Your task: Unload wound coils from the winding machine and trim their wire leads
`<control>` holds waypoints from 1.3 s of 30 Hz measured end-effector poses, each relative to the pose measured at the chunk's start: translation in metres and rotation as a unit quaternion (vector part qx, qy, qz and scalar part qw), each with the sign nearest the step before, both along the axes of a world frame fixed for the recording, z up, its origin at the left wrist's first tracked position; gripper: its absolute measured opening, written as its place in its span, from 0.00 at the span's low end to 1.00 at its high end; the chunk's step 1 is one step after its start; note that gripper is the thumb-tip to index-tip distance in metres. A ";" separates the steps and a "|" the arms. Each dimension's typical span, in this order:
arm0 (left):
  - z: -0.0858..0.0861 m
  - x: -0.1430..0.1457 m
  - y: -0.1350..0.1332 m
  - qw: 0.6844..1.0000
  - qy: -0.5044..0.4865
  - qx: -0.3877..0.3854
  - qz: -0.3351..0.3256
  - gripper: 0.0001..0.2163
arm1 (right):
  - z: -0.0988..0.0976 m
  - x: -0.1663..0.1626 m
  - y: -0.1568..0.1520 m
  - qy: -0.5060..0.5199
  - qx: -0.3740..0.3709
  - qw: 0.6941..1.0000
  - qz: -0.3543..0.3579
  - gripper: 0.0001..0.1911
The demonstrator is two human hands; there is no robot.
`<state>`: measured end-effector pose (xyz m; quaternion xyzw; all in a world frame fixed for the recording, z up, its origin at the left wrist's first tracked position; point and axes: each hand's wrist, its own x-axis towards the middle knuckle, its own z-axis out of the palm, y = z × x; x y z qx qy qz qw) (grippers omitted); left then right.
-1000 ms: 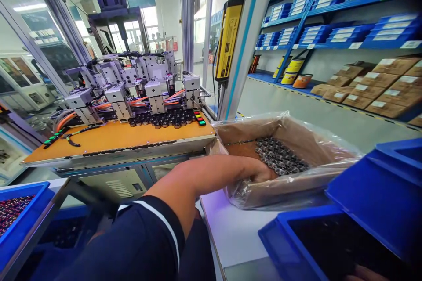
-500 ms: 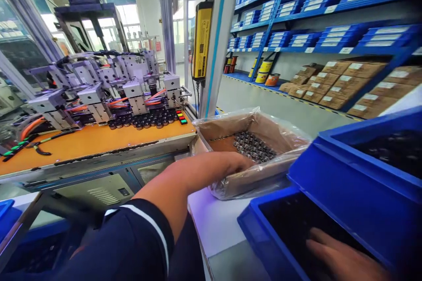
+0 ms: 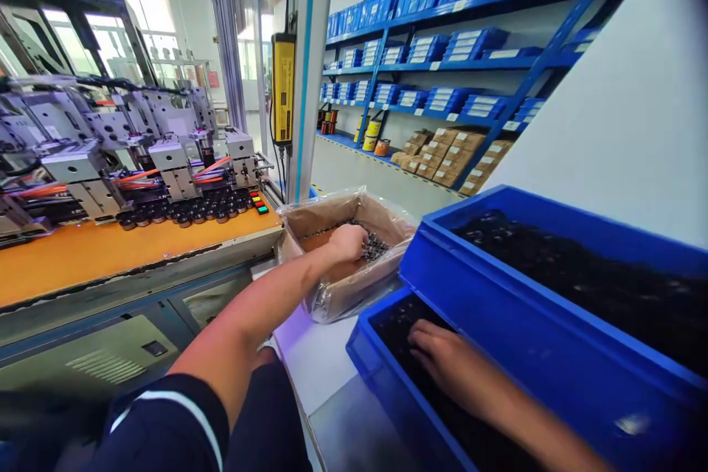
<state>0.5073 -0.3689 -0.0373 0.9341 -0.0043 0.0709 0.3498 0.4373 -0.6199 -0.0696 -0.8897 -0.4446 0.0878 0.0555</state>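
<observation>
Small dark parts [image 3: 377,245] lie heaped in a plastic-lined cardboard box [image 3: 332,291] beside the machine bench [image 3: 110,251]. The left hand [image 3: 348,242] is clenched over them, apparently gathering a handful. The right hand [image 3: 442,358] rests flat, fingers spread, inside the lower blue bin [image 3: 376,369], grasping nothing.

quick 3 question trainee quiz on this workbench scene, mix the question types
1. True or false: the left hand is inside the plastic-lined cardboard box of small dark parts.
2. Where does the right hand rest? A) on the orange machine table B) in the lower blue bin C) on the shelf
3. Fill in: the casing hanging on the post beside the machine is ____.

Key
1. True
2. B, in the lower blue bin; the orange machine table is untouched.
3. Yellow
</observation>
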 end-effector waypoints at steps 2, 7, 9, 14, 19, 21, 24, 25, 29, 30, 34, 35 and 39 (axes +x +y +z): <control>0.016 -0.020 0.006 0.999 -0.023 -0.043 0.004 0.12 | 0.003 -0.001 0.002 -0.017 0.003 1.000 0.002 0.14; 0.039 -0.120 0.027 0.981 -0.133 -0.138 0.030 0.12 | 0.010 -0.007 0.008 -0.072 0.041 0.997 -0.002 0.07; 0.038 -0.164 0.040 0.974 -0.169 -0.144 0.041 0.11 | 0.007 -0.006 0.012 -0.090 0.073 0.993 -0.011 0.04; 0.037 -0.255 0.059 0.933 -0.236 -0.269 0.041 0.10 | -0.003 -0.004 0.021 -0.101 0.164 0.981 -0.036 0.09; 0.045 -0.301 0.044 0.919 -0.204 -0.335 0.037 0.16 | 0.026 -0.027 0.036 -0.109 0.224 0.968 -0.024 0.10; 0.043 -0.310 0.037 0.908 -0.212 -0.362 0.024 0.16 | 0.045 -0.052 0.050 -0.117 0.259 0.958 0.030 0.13; 0.037 -0.317 0.025 0.889 -0.227 -0.397 -0.004 0.13 | 0.065 -0.100 0.071 -0.155 0.415 0.883 0.157 0.11; 0.034 -0.318 0.021 0.882 -0.224 -0.414 -0.014 0.13 | 0.067 -0.115 0.075 -0.151 0.446 0.864 0.178 0.11; 0.020 -0.318 0.007 0.857 -0.193 -0.477 -0.039 0.11 | 0.062 -0.149 0.076 -0.114 0.470 0.846 0.223 0.13; 0.017 -0.317 0.005 0.852 -0.183 -0.488 -0.038 0.12 | 0.059 -0.151 0.074 -0.109 0.470 0.846 0.226 0.14; 0.009 -0.312 -0.005 0.836 -0.161 -0.522 -0.042 0.17 | 0.055 -0.146 0.066 -0.099 0.479 0.845 0.216 0.14; 0.008 -0.311 -0.006 0.834 -0.155 -0.528 -0.046 0.16 | 0.055 -0.144 0.066 -0.099 0.477 0.846 0.215 0.14; 0.006 -0.308 -0.010 0.830 -0.104 -0.546 -0.051 0.15 | 0.056 -0.141 0.066 -0.106 0.470 0.849 0.217 0.12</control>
